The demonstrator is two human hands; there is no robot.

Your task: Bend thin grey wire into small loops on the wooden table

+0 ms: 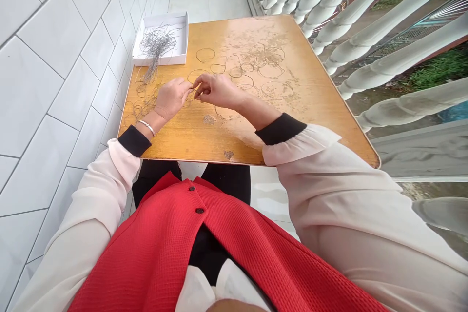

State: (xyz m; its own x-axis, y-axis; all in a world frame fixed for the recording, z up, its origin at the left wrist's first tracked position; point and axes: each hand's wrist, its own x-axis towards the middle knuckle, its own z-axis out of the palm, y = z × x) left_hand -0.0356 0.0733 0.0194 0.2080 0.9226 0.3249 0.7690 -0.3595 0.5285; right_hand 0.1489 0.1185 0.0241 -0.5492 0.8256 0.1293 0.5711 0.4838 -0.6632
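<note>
1. **Hands:** The left hand [171, 99] and right hand [215, 91] are raised just above the middle of the table, close together. Both are closed narrowly, and a thin wire strand [190, 89] is pinched at their fingertips. The fingers partly hide the grip.
2. **Wire loops:** Several loose wire loops [277, 89] lie on the table beyond and to the right of the hands, some overlapping. A smaller tangled cluster of wire loops [136, 109] lies near the table's left edge, beside the left hand.
3. **Box:** A shallow white cardboard box [179, 29] sits at the table's far left corner. It holds a bundle of straight thin wires [157, 44], which trails over the box's near wall onto the table.
4. **Table:** The wooden table [175, 144] has an orange-yellow veneer, worn and flaking in patches.
5. **Person:** A bangle [146, 127] is on the left wrist. Cream sleeves with black cuffs [281, 128] and a red waistcoat [197, 239] are worn.
6. **Surroundings:** A white tiled wall [69, 83] runs along the left, and a white balustrade [365, 34] along the right.
</note>
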